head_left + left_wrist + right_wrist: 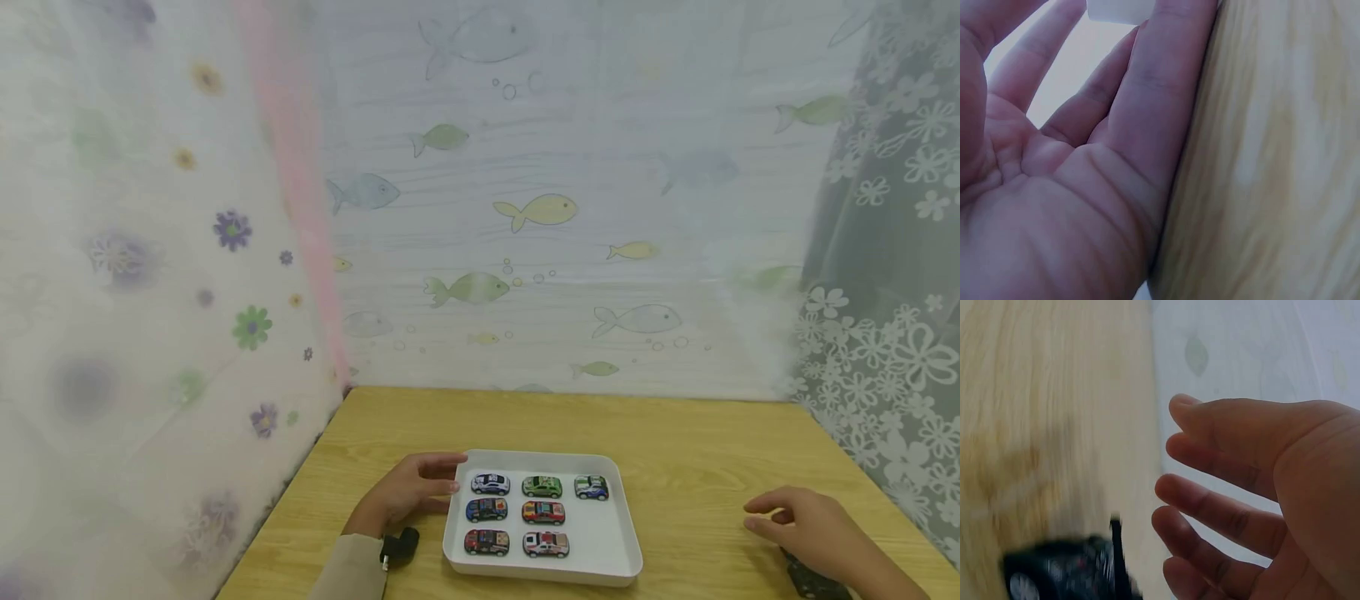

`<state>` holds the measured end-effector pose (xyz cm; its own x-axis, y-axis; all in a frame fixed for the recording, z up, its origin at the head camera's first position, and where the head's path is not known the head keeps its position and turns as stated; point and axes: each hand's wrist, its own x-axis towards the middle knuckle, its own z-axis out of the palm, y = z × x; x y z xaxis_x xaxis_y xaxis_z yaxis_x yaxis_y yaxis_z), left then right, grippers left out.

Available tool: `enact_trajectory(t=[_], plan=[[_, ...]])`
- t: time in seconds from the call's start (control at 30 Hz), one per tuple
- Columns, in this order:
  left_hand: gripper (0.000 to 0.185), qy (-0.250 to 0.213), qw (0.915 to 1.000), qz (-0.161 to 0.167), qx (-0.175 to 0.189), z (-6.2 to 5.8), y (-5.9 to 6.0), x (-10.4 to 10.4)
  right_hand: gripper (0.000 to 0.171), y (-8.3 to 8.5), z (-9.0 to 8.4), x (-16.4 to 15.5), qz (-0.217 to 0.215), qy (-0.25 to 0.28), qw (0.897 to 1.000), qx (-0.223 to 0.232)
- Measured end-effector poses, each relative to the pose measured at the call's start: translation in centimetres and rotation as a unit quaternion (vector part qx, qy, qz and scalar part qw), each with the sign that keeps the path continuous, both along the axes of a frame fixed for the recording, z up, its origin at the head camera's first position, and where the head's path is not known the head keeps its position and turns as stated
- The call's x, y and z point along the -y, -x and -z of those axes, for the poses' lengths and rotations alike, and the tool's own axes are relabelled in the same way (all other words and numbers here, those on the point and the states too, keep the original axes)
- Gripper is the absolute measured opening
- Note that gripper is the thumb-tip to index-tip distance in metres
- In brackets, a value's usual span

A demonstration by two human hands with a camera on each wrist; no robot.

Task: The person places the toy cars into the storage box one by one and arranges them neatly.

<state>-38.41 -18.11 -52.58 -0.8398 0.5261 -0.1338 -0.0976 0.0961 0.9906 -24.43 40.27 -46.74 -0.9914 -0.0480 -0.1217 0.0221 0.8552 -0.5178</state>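
Note:
A white tray (618,533) lies on the wooden table (697,450) and holds several toy cars in rows, among them a green car (542,486) and a red-and-white car (546,544). My left hand (420,487) lies at the tray's left rim with its straight fingers touching the far left corner. In the left wrist view the left hand's fingers (1154,94) are extended, with a bit of the white tray (1116,9) past their tips. My right hand (795,517) hovers low over the table to the right of the tray, fingers (1210,512) loosely bent and holding nothing.
Sheer curtains printed with fish (540,208) and flowers (885,350) close in the table at the back and both sides. A dark blurred object (1066,569) shows at the bottom of the right wrist view; I cannot tell what it is.

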Motion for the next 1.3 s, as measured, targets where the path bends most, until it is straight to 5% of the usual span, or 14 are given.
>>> enact_trajectory(t=[0.27, 0.5, 0.87, 1.3], plan=[[0.051, 0.003, 0.9991, 0.037, -0.020, 0.0, 0.1, 0.4, 0.051, -1.2, 0.9, -3.0, 0.025, -0.019, 0.999, 0.034], [0.051, 0.003, 0.9993, 0.034, -0.014, 0.1, 0.1, 0.3, 0.064, -1.7, 1.3, -4.6, 0.034, -0.041, 0.996, 0.067], [0.052, 0.007, 0.9995, 0.028, -0.011, 0.1, 0.1, 0.2, 0.042, -1.9, 2.7, -5.8, 0.055, -0.039, 0.995, 0.069], [0.052, 0.016, 0.9994, 0.025, -0.017, 0.1, 0.3, 0.2, 0.032, -1.7, 1.8, -4.8, 0.023, -0.037, 0.997, 0.069]])
